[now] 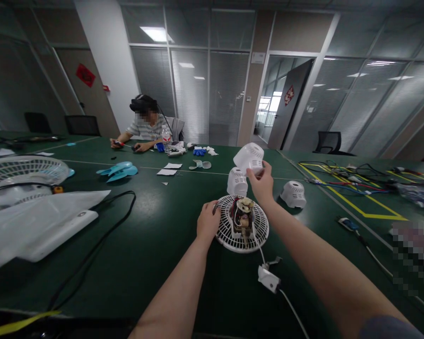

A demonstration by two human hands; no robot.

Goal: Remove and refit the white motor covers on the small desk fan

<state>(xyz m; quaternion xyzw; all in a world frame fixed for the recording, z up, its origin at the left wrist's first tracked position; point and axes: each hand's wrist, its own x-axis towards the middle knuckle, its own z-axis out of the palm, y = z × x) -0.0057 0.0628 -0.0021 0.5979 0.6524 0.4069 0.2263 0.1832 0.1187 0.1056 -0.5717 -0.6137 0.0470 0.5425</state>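
A white round fan grille [229,235] lies flat on the green table [162,226], with a bare fan motor [243,214] standing in its middle. My left hand [207,222] grips the grille's left rim, fingers curled. My right hand [261,182] is raised above the motor and holds a white slotted motor cover [249,158] by its lower edge. A white cord runs from the motor to a small switch box [268,278] near me.
Two more white motor covers [237,181] [293,193] stand beyond the grille. A large fan guard [23,170], a white fan base [58,233] and a black cable [102,235] lie left; blue blades [118,170] behind. Coloured wires [342,181] lie right. A seated person [146,129] works at the far side.
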